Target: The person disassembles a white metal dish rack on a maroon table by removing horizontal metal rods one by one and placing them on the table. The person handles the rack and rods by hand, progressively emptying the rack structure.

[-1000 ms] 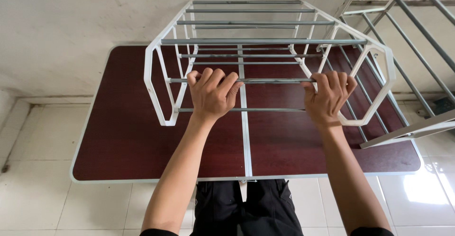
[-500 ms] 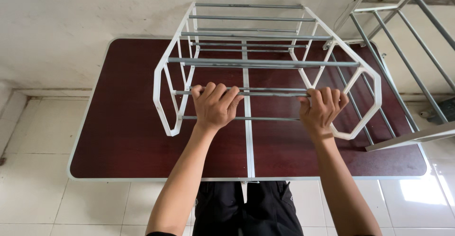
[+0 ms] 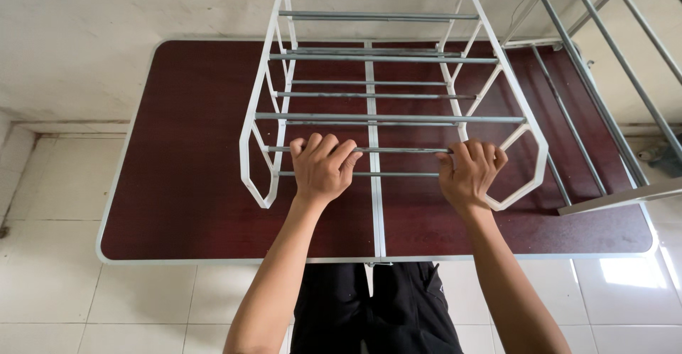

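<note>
Soft, even daylight is filling the scene, bright without being harsh. A white glare patch is shining on the glossy floor tiles point(image 3: 625, 272) at lower right, suggesting light is coming from that side. The dark red worktop point(image 3: 192, 183) is showing only faint shadows under the white metal rack point(image 3: 398, 55). Focus is staying sharp throughout, with no motion blur. Straight lines are bowing slightly near the frame edges from the wide lens.

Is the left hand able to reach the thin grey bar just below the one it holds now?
Probably yes. The left hand grips a grey bar of the white rack, and the lower grey bar runs right under its knuckles with nothing between them. It would need to release its grip first.
</note>
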